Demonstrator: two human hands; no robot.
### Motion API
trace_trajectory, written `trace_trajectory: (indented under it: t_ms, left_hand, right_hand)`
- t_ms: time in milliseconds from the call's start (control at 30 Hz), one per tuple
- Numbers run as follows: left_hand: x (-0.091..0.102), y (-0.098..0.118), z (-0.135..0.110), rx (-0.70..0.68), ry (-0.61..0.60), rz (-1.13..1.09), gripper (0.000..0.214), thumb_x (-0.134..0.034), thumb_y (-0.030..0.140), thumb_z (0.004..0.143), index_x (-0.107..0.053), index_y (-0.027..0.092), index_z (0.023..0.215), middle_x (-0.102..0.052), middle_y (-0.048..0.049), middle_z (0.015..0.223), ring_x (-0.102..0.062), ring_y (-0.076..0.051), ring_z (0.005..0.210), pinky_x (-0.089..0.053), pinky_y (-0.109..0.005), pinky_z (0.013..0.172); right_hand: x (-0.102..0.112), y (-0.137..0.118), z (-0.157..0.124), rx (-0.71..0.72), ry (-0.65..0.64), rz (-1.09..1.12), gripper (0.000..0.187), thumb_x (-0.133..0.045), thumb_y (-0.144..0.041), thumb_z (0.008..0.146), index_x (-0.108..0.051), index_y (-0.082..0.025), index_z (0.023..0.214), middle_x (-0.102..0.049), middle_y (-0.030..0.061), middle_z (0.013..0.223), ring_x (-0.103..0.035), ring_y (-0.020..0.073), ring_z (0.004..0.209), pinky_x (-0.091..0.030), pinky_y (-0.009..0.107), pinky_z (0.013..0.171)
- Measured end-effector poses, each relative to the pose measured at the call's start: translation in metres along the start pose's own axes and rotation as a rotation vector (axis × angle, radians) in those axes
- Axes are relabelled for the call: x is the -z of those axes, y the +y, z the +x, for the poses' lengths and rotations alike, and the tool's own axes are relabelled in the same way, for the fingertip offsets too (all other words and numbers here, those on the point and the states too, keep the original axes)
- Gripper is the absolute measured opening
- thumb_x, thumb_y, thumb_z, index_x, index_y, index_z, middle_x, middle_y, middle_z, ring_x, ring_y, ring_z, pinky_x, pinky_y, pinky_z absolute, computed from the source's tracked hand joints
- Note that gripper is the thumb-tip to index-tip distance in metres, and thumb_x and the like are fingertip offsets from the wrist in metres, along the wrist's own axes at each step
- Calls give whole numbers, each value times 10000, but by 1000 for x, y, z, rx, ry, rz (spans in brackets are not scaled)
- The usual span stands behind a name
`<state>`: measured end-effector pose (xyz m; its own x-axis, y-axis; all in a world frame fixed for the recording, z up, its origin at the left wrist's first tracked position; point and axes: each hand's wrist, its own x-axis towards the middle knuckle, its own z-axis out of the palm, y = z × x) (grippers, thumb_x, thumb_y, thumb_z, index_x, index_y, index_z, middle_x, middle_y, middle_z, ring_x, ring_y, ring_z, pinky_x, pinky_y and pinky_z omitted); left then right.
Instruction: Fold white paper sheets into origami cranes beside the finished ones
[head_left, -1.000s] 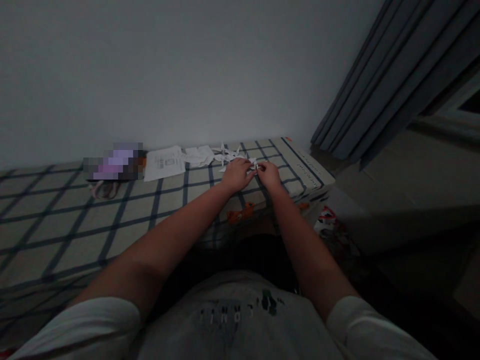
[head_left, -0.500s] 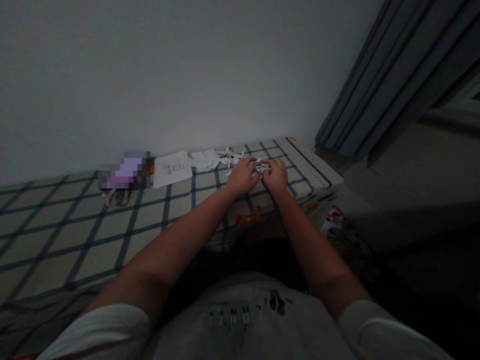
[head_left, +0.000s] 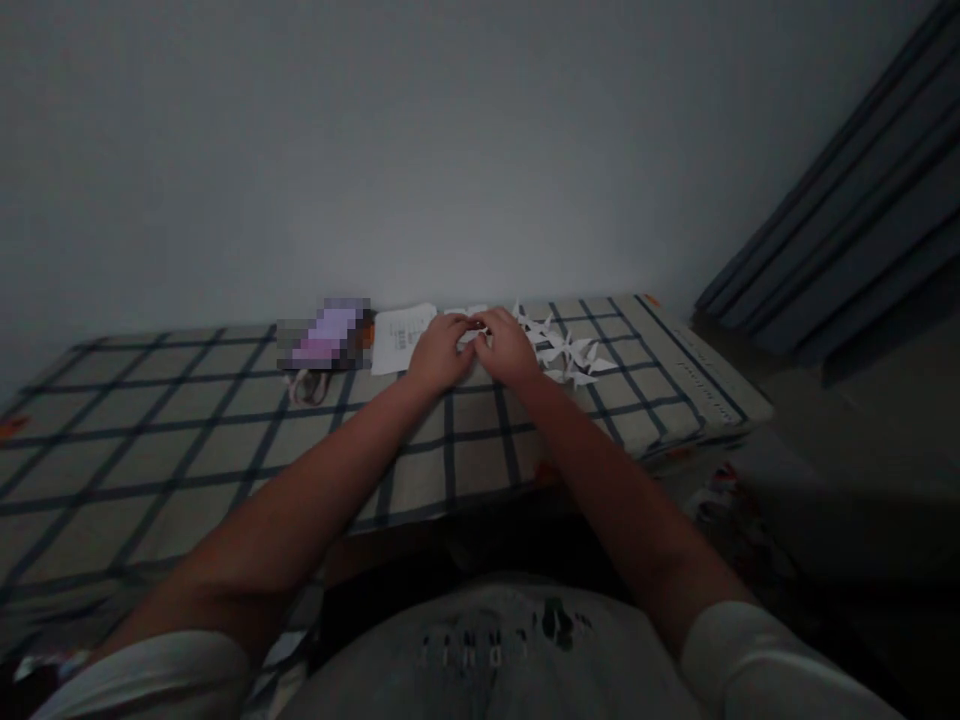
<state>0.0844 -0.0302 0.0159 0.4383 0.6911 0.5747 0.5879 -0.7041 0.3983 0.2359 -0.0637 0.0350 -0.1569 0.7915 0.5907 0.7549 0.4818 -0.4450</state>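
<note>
Both hands meet over the checked bed cover, at a small piece of white paper (head_left: 466,338) that is largely hidden by the fingers. My left hand (head_left: 441,352) is curled, its fingers and thumb closed at the paper's left side. Opposite it, my right hand (head_left: 507,346) bends its fingers and thumb onto the right side, fingertips close to the left ones. Just right of my right hand lie several pointed, folded white paper stars (head_left: 566,350). A printed white sheet (head_left: 396,340) lies left of my left hand, partly covered by it.
A purple, pixelated flat object (head_left: 328,332) lies farther left, with a pale looped strap (head_left: 309,388) before it. A plain wall (head_left: 450,150) rises behind the bed (head_left: 247,430). Grey curtains (head_left: 847,210) hang at the right. Some red-and-white item (head_left: 724,490) sits low beyond the bed's edge.
Both hands have left the folded paper stars and moved left to the loose white paper beside the printed sheet. The stars now show uncovered. The camera view has turned left.
</note>
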Motion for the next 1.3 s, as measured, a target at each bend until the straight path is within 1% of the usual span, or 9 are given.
trace_trajectory:
  t_ms: [100, 200, 333, 400, 500, 667, 967, 1167, 1300]
  left_hand:
    - [18, -39, -10, 117, 82, -30, 334, -559, 173, 838, -695, 188, 1142, -673, -124, 1214, -567, -305, 1189, -408, -483, 1108]
    - [25, -69, -20, 226, 184, -124, 448, -513, 89, 806, -645, 188, 1223, -653, -121, 1233, -586, -275, 1162, -435, -454, 1087]
    - [25, -88, -32, 314, 261, -243, 489, -494, 81, 827, -592, 183, 1295, -622, -127, 1255, -588, -248, 1162, -485, -404, 1014]
    - [26, -90, -34, 357, 263, -273, 452, -493, 99, 847, -596, 181, 1279, -632, -126, 1214, -607, -236, 1103, -511, -386, 956]
    - [29, -89, -34, 303, 227, -266, 402, -516, 127, 849, -618, 170, 1235, -625, -131, 1219, -610, -237, 1095, -523, -383, 942]
    - [36, -83, -33, 260, 226, -214, 388, -545, 140, 831, -637, 190, 1204, -644, -104, 1204, -612, -238, 1102, -516, -387, 963]
    - [40, -85, -37, 116, 254, -32, 338, -555, 152, 853, -652, 207, 1172, -670, -91, 1201, -592, -252, 1169, -464, -446, 1046]
    - [44, -82, -38, 40, 394, 13, 275, -598, 165, 851, -682, 208, 1109, -656, -91, 1194, -577, -256, 1183, -440, -466, 1066]
    - [38, -85, -38, 134, 393, -162, 210, -611, 209, 854, -680, 215, 1052, -622, -75, 1121, -610, -215, 1048, -546, -367, 867]
  right_hand:
    - [-36, -13, 28, -1, -81, 48, 321, -458, -123, 877, -624, -147, 1151, -690, 99, 1058, -612, 228, 984, -462, 348, 928]
    - [-66, -20, 43, -48, -188, 8, 246, -464, -141, 897, -618, -152, 1088, -693, 81, 952, -608, 226, 880, -461, 337, 820]
    - [-92, -17, 37, 90, -256, -114, 231, -489, -172, 946, -641, -127, 1114, -687, 125, 1097, -586, 246, 1068, -436, 353, 940]
    - [-95, -14, 30, 162, -341, -171, 323, -588, -309, 951, -639, -131, 1216, -664, 141, 1209, -561, 275, 1135, -433, 379, 967]
    - [-91, -11, 27, 184, -403, -258, 490, -637, -481, 933, -626, -175, 1316, -642, 153, 1273, -547, 310, 1169, -444, 409, 932]
    - [-82, -17, 34, 207, -496, -355, 386, -564, -459, 982, -702, -192, 1225, -697, 146, 1157, -606, 312, 1064, -445, 398, 826]
    - [-78, -18, 34, 104, -485, -347, 431, -318, -345, 1074, -703, -163, 1141, -748, 146, 1058, -672, 257, 968, -431, 340, 800]
    - [-80, -4, 37, -77, -313, -41, 222, -516, -232, 936, -671, -168, 1082, -750, 96, 1033, -667, 213, 948, -439, 304, 817]
    - [-84, 3, 37, -191, -134, 140, 141, -570, -218, 864, -648, -190, 978, -715, 28, 844, -637, 177, 767, -429, 287, 740]
